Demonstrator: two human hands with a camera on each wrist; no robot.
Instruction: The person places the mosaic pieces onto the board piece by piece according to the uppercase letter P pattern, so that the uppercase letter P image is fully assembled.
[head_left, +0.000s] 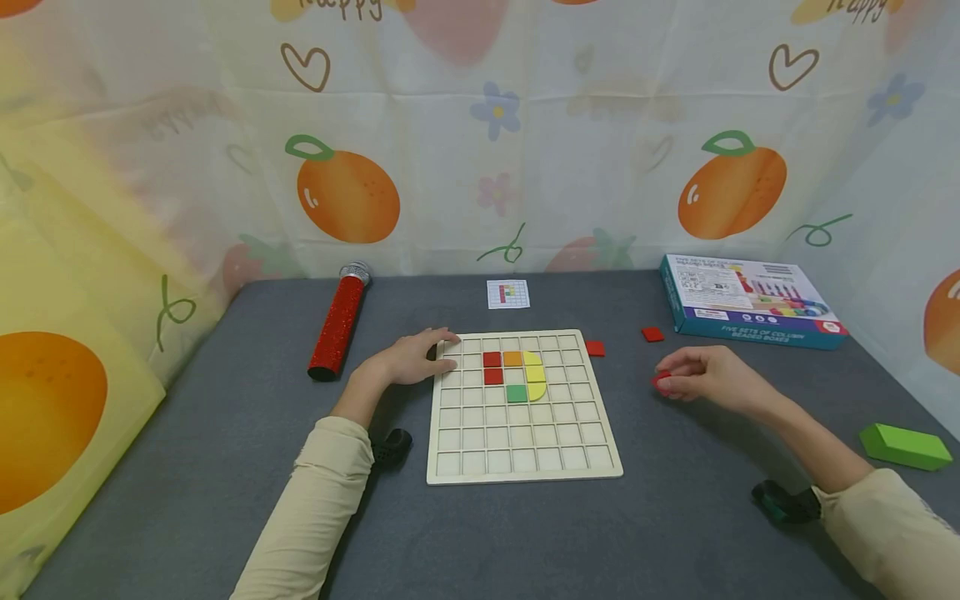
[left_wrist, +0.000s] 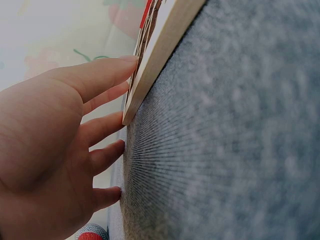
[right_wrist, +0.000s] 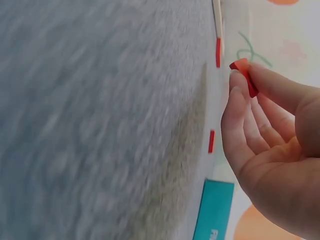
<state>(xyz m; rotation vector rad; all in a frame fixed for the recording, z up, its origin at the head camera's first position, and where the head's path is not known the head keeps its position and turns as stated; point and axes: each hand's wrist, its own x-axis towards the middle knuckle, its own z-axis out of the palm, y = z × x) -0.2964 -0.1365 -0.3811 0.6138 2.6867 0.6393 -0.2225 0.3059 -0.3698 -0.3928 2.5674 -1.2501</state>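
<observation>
Fingers of my left hand [head_left: 408, 357] touch the upper left edge of a wooden grid board [head_left: 525, 460]; in the left wrist view the thumb lies on its top near the corner, the fingers extended. Several tiles sit in its cells: two red tiles [head_left: 492, 377], an orange tile [head_left: 512, 358], a green tile [head_left: 517, 393] and a yellow column [head_left: 536, 374] with rounded ends. Off the board to the right, my right hand [head_left: 708, 379] pinches a small red tile [right_wrist: 245, 75] between thumb and fingertips, raised above the table. Its exact outline is partly covered by the fingers.
One loose red tile [head_left: 595, 348] lies against the board's right edge, another red tile [head_left: 652, 334] farther right. Behind the board is a small pattern card [head_left: 508, 294]. A red microphone [head_left: 337, 327] lies left; a teal box [head_left: 750, 300] and green block [head_left: 905, 447] stand right.
</observation>
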